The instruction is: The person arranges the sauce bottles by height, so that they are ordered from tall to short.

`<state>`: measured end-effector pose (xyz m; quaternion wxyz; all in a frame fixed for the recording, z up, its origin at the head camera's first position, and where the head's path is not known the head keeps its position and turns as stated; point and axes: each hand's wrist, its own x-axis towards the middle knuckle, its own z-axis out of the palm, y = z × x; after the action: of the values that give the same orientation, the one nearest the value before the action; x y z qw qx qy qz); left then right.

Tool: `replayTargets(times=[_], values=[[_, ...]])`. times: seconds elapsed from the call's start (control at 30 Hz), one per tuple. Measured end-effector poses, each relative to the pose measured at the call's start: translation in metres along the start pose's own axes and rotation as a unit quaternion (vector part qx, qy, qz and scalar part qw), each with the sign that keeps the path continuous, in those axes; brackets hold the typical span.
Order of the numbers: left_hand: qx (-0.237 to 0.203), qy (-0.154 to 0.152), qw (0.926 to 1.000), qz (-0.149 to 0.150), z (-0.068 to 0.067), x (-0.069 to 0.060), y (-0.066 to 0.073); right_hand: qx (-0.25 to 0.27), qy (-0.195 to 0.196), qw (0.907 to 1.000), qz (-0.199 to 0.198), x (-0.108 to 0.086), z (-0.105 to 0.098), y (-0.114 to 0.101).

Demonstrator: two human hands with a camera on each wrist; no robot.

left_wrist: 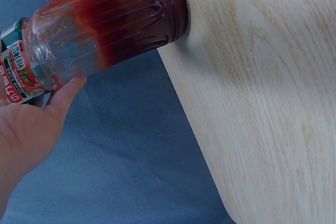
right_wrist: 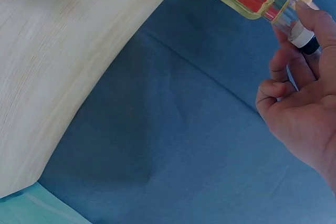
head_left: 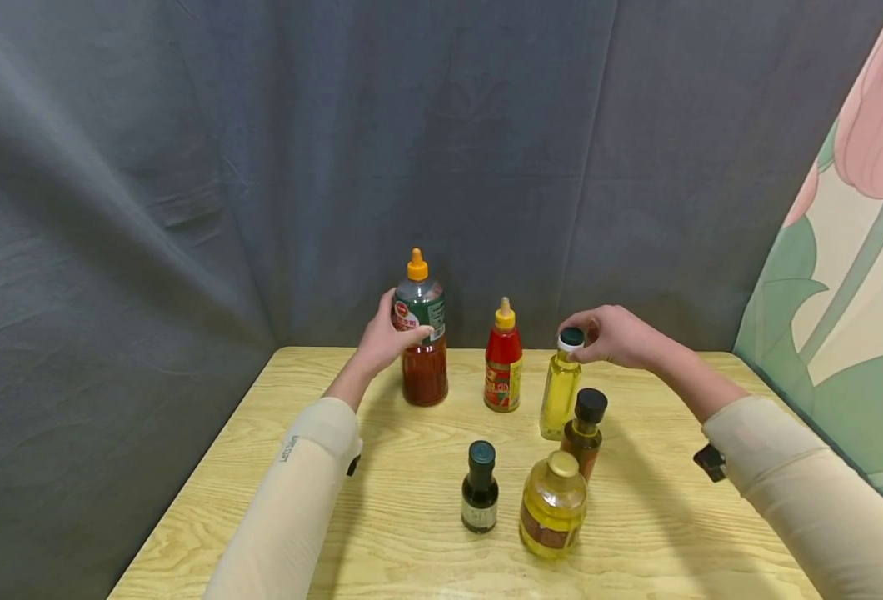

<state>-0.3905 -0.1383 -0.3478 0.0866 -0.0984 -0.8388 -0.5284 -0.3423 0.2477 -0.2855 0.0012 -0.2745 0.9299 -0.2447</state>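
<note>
Sauce bottle (head_left: 424, 379) stands mid-frame in head view on counter (head_left: 396, 517), left hand (head_left: 383, 340) wrapped round its labelled upper part; oil bottle (head_left: 560, 396), right of center, has right hand (head_left: 621, 337) pinching its capped neck. Sauce likely plastic: bottom-heavy, gives if squeezed, best held round the body. Oil probably glass: stiff, slick, breakable; neck grip workable, body safer. Left wrist shows ribbed lower wall, upper left, but not the orange nozzle (head_left: 416, 268) seen from head; right wrist shows curled fingers (right_wrist: 299, 69), mostly hidden from head.
</note>
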Motion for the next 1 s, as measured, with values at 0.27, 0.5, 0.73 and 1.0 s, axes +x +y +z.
replayTargets(times=[0.27, 0.5, 0.73, 1.0], values=[[-0.002, -0.002, 1.0000, 0.004, -0.002, -0.004, 0.003, 0.006, 0.006, 0.9995, 0.029, 0.003, -0.004, 0.007], [0.003, 0.001, 1.0000, 0.001, -0.002, -0.004, 0.001, 0.013, 0.014, 0.9988, 0.045, 0.008, -0.005, 0.014], [0.000, -0.002, 1.0000, -0.005, -0.001, -0.003, 0.001, 0.011, 0.025, 0.9983, 0.052, 0.009, -0.007, 0.020], [-0.004, -0.005, 1.0000, -0.005, -0.001, -0.004, 0.002, 0.014, 0.031, 0.9972, 0.066, 0.010, -0.009, 0.023]])
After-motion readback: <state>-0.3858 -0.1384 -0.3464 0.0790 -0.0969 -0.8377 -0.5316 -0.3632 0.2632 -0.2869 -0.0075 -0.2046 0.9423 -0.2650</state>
